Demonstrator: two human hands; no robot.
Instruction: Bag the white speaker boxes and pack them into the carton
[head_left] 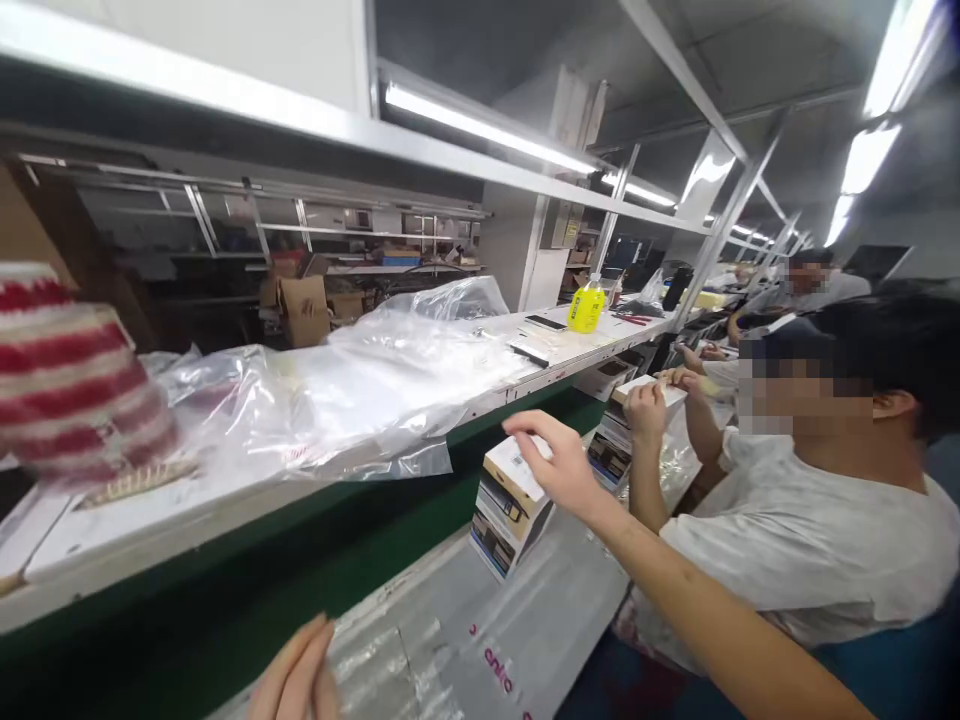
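Observation:
My right hand (559, 462) reaches out to the right, fingers spread, its fingertips on top of a stack of small printed product boxes (508, 503) standing on the plastic-covered lower bench. My left hand (296, 675) is at the bottom edge, only its fingers showing, held together and flat over the crinkled plastic sheet (480, 640); nothing shows in it.
A seated co-worker (810, 520) in a white shirt at right handles another stack of boxes (622, 430). The raised shelf (225, 490) carries clear plastic bags (352, 380), a yellow bottle (586, 306) and dark flat devices. A red-and-white striped object (71, 370) sits at left. More workers sit beyond.

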